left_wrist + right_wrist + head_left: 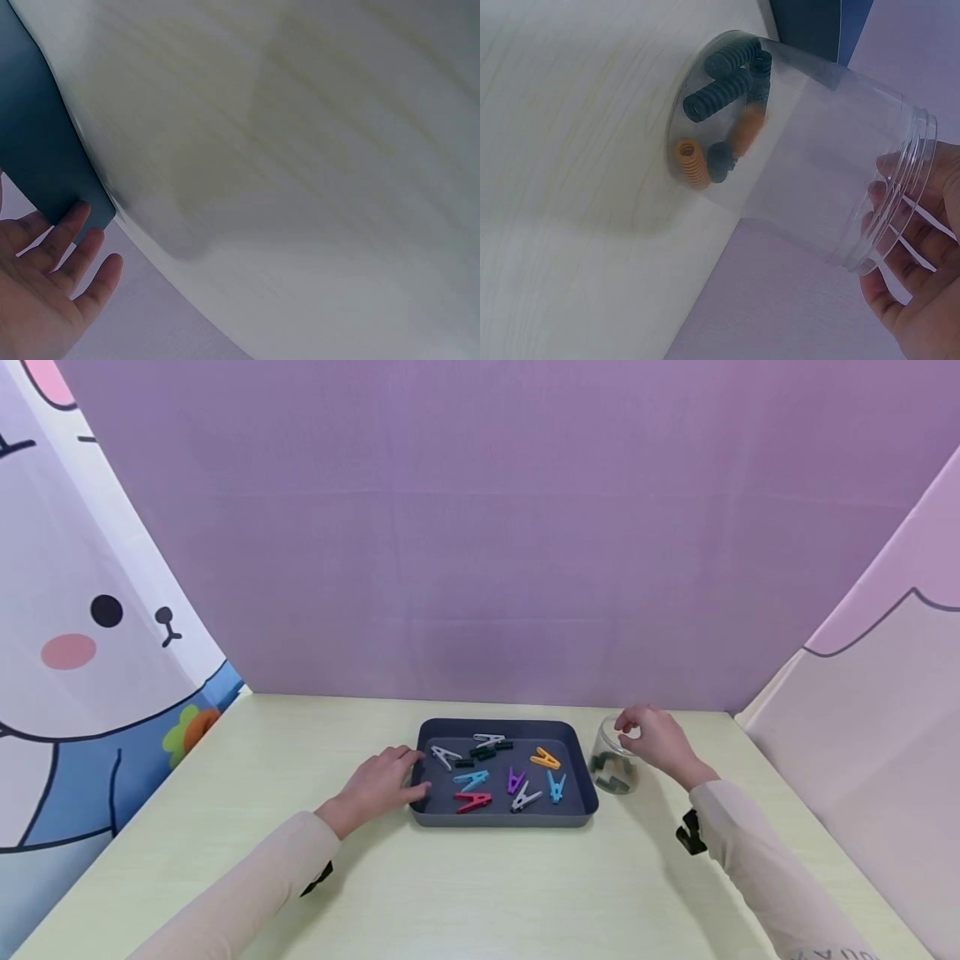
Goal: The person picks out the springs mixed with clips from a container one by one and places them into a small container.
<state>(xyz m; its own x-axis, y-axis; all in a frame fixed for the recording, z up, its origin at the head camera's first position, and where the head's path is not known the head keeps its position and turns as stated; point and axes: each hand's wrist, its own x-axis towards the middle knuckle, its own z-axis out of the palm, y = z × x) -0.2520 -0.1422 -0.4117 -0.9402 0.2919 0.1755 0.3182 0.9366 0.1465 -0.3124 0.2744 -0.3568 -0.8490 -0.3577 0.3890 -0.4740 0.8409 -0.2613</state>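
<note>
A dark grey tray (504,820) holds several coloured clothespins, such as a red clothespin (472,802) and an orange clothespin (545,758), plus dark springs (483,753). My left hand (381,783) rests at the tray's left side, fingers spread and touching its wall. To the tray's right stands a clear jar (817,157), upright, with dark springs (717,95) and an orange spring (692,163) at its bottom. Another orange spring (748,130), blurred, is low inside it. My right hand (656,739) is at the jar's mouth, fingertips loosely bent at the rim and holding nothing visible.
The pale wooden table (487,893) carries the tray and jar near its back edge. A purple cloth backdrop (487,543) rises right behind. Printed cartoon panels (112,635) stand along the left and right sides.
</note>
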